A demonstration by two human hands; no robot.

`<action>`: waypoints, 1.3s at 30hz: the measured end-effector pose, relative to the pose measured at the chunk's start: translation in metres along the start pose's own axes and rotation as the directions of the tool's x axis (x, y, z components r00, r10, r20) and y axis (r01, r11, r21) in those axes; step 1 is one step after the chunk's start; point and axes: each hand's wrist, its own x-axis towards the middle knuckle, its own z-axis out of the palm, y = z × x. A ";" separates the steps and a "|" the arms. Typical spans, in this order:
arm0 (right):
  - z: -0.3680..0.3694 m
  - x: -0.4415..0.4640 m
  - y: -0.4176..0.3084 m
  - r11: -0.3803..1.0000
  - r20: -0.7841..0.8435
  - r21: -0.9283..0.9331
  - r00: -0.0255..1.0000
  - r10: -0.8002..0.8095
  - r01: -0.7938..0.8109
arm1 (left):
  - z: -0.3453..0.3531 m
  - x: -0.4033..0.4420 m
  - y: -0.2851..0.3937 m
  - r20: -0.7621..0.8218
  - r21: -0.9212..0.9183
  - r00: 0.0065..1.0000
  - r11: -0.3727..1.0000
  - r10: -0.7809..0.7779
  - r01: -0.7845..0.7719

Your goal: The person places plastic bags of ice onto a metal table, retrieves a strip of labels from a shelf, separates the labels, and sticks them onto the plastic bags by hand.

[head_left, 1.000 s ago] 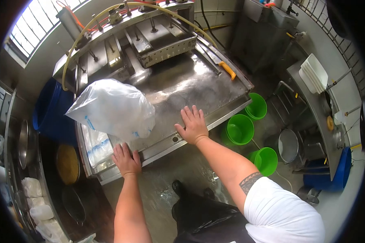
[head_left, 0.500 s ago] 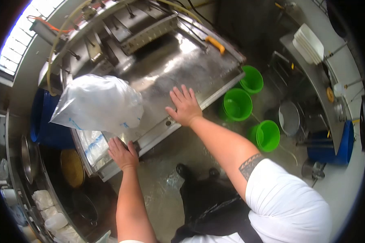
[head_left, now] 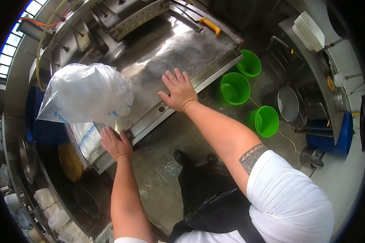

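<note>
My left hand (head_left: 116, 143) lies with fingers spread at the front edge of the steel worktop (head_left: 150, 95), close to the filled clear plastic bag (head_left: 87, 93). Under that bag's lower side is a flat pack of clear bags with blue print (head_left: 86, 137). Farther right, my right hand (head_left: 178, 90) rests palm down near the same edge, its fingers apart and nothing in it. An orange-handled tool (head_left: 210, 26) lies at the worktop's far right.
Several green buckets, one of them nearest me (head_left: 266, 121), stand on the floor to the right. A blue barrel (head_left: 48, 121) is left of the worktop. White trays (head_left: 308, 32) lean on the right-hand counter (head_left: 326, 91). A hose (head_left: 40, 60) curves at upper left.
The view has tilted and shifted, so the worktop, bag and buckets sit higher in the frame. Both hands keep about the same places on the worktop, fingers still spread.
</note>
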 end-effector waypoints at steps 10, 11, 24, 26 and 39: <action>-0.002 0.003 -0.002 1.000 -0.024 0.021 1.000 -0.006 0.007 | 0.006 0.000 -0.006 -0.020 0.006 1.000 1.000 -0.015 0.015; -0.002 0.004 -0.002 1.000 -0.036 0.017 0.999 -0.014 0.014 | 0.006 0.001 -0.004 -0.018 -0.005 1.000 1.000 -0.008 0.008; 0.004 0.006 -0.003 0.999 0.000 -0.027 1.000 -0.027 0.027 | -0.006 0.004 0.001 0.034 -0.039 0.997 0.997 -0.071 0.072; 0.005 0.002 -0.003 0.999 0.006 -0.032 1.000 -0.022 0.022 | -0.008 0.001 0.002 0.041 -0.038 0.997 0.997 -0.059 0.061; -0.002 0.005 -0.005 1.000 0.019 -0.022 1.000 -0.015 0.015 | -0.009 0.003 0.003 0.062 -0.058 0.995 0.995 -0.081 0.085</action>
